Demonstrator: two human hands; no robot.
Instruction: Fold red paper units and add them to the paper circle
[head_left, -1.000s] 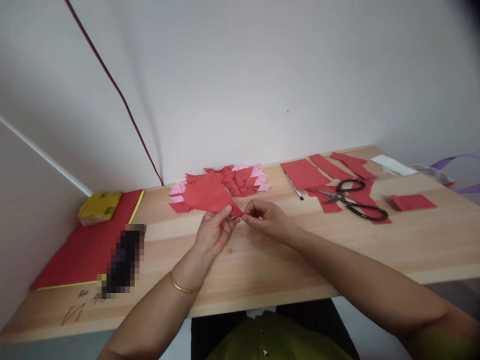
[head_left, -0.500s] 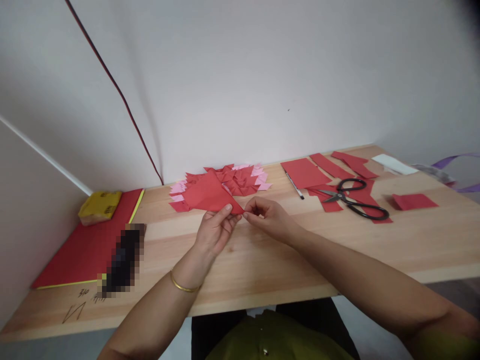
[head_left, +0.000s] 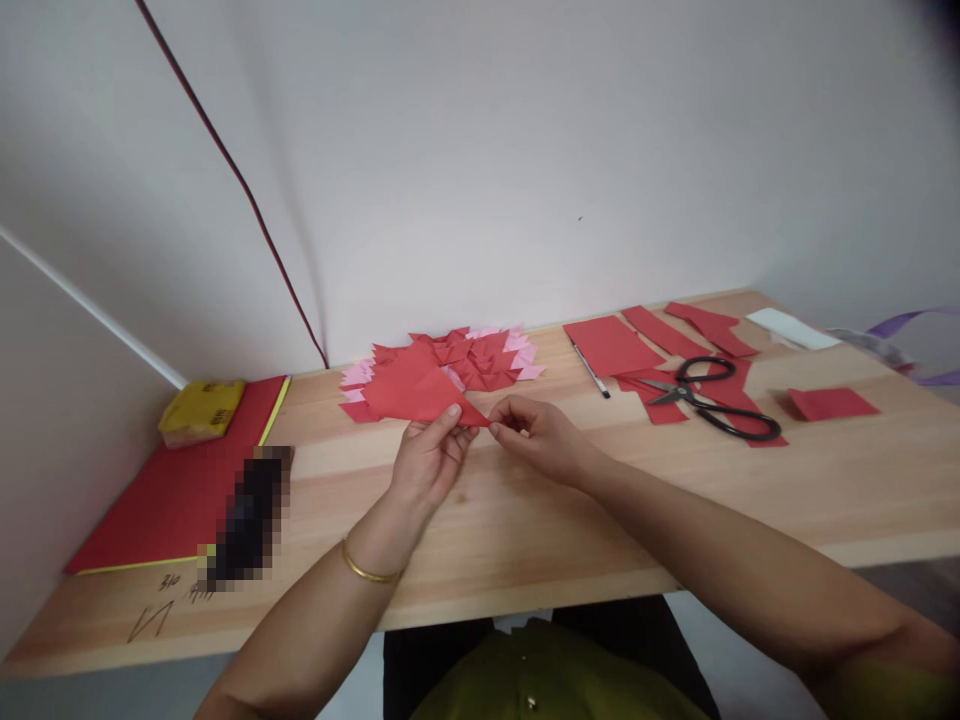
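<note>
A folded sheet of red paper (head_left: 416, 385) is held up between my hands, a little above the table. My left hand (head_left: 431, 452) grips its lower edge, thumb on top and fingers beneath. At the pointed right corner, my right hand (head_left: 536, 435) pinches the paper between thumb and fingertips. Just behind the sheet lies a heap of folded red and pink paper pieces (head_left: 491, 360), which it partly covers.
On the right lie black-handled scissors (head_left: 694, 395) over red paper scraps (head_left: 652, 405), a pen (head_left: 591, 370), a red sheet (head_left: 611, 345), a small folded red piece (head_left: 836, 402) and a white strip (head_left: 791, 327). At left, a yellow packet (head_left: 201, 412) sits on red sheets (head_left: 142, 510).
The red paper has tilted slightly and its right corner looks flatter. Both hands keep their grip with almost no shift; the view has moved very slightly.
</note>
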